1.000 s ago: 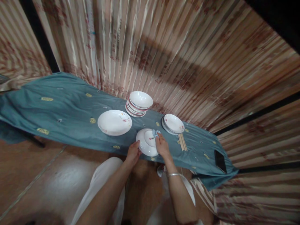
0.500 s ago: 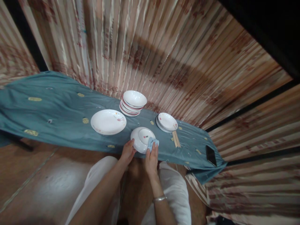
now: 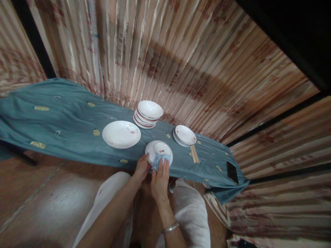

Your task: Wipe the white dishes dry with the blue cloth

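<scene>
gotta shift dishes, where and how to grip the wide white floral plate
Probably the left rim of the wide white floral plate, from the left, pinching above and below: it lies face up, with the upside-down white dish and red-striped white bowl stack toward its right.

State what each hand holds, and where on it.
Left hand: the upturned dish, by its near-left rim, thumb on top. Right hand: the blue cloth, held under its fingers against the dish's underside.
</scene>
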Action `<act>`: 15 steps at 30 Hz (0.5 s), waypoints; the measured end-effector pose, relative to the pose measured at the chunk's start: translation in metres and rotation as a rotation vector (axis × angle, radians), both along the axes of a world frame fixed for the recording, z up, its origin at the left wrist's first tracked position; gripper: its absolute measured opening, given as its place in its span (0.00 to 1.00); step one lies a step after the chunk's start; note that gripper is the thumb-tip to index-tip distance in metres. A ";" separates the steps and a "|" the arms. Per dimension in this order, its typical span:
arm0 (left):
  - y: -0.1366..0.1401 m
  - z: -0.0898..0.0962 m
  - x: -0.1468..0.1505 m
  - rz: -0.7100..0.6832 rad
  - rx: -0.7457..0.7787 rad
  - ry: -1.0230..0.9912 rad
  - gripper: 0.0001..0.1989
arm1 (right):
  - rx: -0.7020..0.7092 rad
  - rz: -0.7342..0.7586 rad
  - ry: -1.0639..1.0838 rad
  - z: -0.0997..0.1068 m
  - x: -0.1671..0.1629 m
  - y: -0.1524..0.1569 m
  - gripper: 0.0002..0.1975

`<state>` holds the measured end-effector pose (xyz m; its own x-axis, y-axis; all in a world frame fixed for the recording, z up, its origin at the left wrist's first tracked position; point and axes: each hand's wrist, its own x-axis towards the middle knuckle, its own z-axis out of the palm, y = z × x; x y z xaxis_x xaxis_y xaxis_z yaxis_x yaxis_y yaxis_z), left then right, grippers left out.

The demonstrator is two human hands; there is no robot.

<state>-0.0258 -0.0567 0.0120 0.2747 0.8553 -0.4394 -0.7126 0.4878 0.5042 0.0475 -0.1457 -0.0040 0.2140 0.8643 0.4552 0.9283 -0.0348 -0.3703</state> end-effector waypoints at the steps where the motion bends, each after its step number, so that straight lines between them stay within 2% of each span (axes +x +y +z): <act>1: 0.000 -0.001 0.000 -0.001 0.006 0.004 0.07 | -0.001 0.011 -0.017 0.003 0.000 0.002 0.28; 11: 0.000 -0.002 0.000 0.022 0.027 -0.001 0.11 | -0.137 0.074 -0.121 0.028 0.010 0.036 0.23; 15: -0.001 0.003 0.000 0.021 0.005 -0.026 0.09 | -0.207 0.106 -0.147 0.034 0.017 0.052 0.24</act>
